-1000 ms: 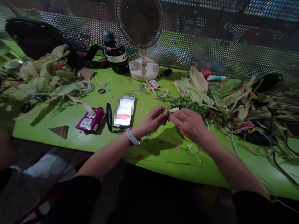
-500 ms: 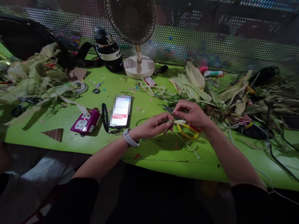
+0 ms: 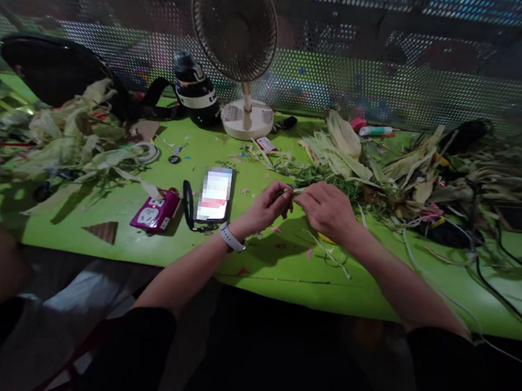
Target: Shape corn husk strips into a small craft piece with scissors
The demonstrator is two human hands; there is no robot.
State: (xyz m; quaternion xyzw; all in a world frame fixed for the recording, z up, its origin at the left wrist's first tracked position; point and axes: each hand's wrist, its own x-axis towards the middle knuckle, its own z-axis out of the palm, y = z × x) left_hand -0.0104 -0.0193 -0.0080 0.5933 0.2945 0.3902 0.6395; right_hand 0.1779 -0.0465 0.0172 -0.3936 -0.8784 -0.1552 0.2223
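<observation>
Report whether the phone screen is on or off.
On: the phone screen glows mostly white against the darker green table.

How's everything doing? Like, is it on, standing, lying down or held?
Bare left hand: fingers pinched
Bare right hand: fingers pinched
Small pale green plant piece: held between both hands, mostly hidden
Black rectangular phone: lying flat, screen lit
Black bottle with white band: standing, lid on
Round beige desk fan: standing; can't tell if spinning
White and teal marker: lying down
Pale dry husks: heaped
</observation>
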